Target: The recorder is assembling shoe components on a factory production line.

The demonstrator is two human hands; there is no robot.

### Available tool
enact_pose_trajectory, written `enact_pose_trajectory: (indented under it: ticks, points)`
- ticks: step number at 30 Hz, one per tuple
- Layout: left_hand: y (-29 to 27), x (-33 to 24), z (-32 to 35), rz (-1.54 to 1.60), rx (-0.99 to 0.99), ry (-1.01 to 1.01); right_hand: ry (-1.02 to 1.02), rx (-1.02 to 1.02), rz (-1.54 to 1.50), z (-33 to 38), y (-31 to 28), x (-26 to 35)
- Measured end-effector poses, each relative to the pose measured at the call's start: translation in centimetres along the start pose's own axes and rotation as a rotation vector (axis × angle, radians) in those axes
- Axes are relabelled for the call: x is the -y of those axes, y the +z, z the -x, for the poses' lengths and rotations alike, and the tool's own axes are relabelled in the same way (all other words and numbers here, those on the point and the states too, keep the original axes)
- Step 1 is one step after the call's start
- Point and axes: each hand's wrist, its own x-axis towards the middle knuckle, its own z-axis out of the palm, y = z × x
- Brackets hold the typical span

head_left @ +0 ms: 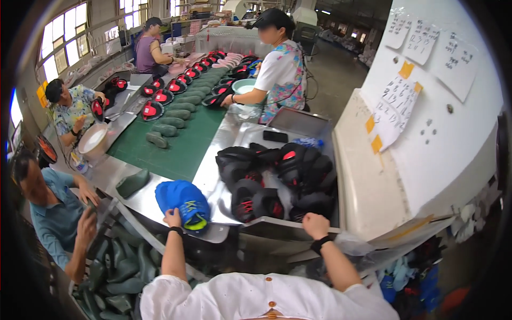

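Observation:
Blue shoe uppers, bunched together with yellow-green lining showing, lie at the near end of the metal table. My left hand has its fingers closed on their near left edge. My right hand is a closed fist at the front rim of a metal tray; what it holds, if anything, is hidden. Inside that tray are piled black shoe uppers, some with red laces and red linings. A dark green shoe last lies left of the blue uppers.
A green conveyor belt carries rows of lasts and black-and-red uppers. A black phone lies by the tray's far side. Below left, a bin holds many green lasts. Co-workers stand left and ahead; a white panel rises at right.

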Motion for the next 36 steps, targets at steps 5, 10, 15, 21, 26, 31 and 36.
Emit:
enact_pose_trajectory:
  ticks: [5, 10, 15, 21, 26, 31, 36]
  points:
    - [-0.6, -1.2, 2.0, 0.021, -0.231, -0.068, -0.033, -0.022, -0.094, 0.2, 0.3, 1.4]
    - [0.8, -3.6, 5.4, -0.019, -0.174, 0.144, -0.007, -0.062, -0.095, 0.1, 0.9, 0.4]
    - [0.5, -3.2, 6.7, -0.008, -0.129, 0.190, -0.027, -0.108, -0.104, 0.2, 0.4, 0.0]
    - [-2.8, 1.1, 4.2, -0.100, -0.069, 0.120, -0.077, -0.078, -0.117, 0.4, 0.0, 1.2]
    - [-0.2, -1.1, 7.3, 0.154, 0.039, 0.156, -0.058, -0.093, -0.072, 0.5, 0.4, -0.9]
    - [-1.1, -3.7, 9.2, 0.326, 0.124, 0.245, -0.063, -0.081, -0.074, 0.4, 0.0, 0.5]
    - [0.1, -3.9, 9.5, 0.314, 0.075, 0.140, -0.072, -0.079, -0.063, 0.2, 0.4, 0.7]
